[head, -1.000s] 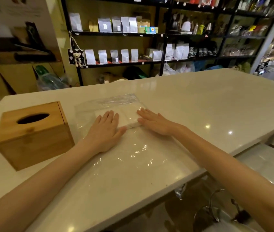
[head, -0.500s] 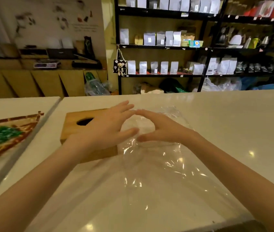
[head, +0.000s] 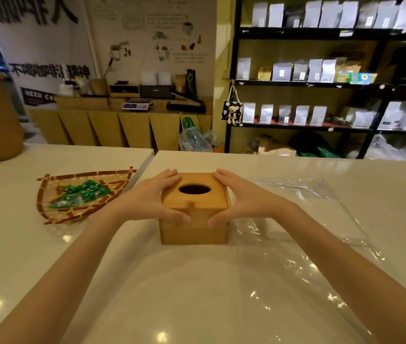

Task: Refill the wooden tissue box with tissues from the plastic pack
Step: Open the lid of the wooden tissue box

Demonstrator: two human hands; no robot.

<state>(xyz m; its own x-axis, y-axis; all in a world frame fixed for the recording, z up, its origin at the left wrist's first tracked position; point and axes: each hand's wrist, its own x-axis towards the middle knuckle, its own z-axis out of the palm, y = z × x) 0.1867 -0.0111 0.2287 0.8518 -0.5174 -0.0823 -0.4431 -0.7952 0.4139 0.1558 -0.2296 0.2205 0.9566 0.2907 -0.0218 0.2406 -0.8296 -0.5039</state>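
While the box (head: pixel 194 207) stands upright near the middle of the pale counter (head: pixel 172 294), it is clasped from both sides. The left hand (head: pixel 151 198) is laid against its left wall, fingers spread over the far top corner and the thumb pressed on the front face. The right hand (head: pixel 242 198) is set likewise on the right wall, fingers reaching the far right corner, thumb on the front face. Both hands are held wide, curved round the box, and nothing else is gripped. The lid is seen closed, with its dark oval slot (head: pixel 194 189) facing up; no tissue is seen in it.

Just right of the box, a clear plastic pack (head: pixel 308 219) is spread flat on the counter, touching or nearly touching the box's lower right edge; whether tissues are inside cannot be told. The right forearm is stretched over this film. To the left, on an adjoining counter across a narrow seam, a woven tray (head: pixel 48 202) with green wrapped pieces (head: pixel 80 193) is laid, well apart from the box. Behind the counter, black shelves (head: pixel 308 83) with silver pouches (head: pixel 321 70) are seen, and a low wooden cabinet (head: pixel 122 127) is set against the wall.
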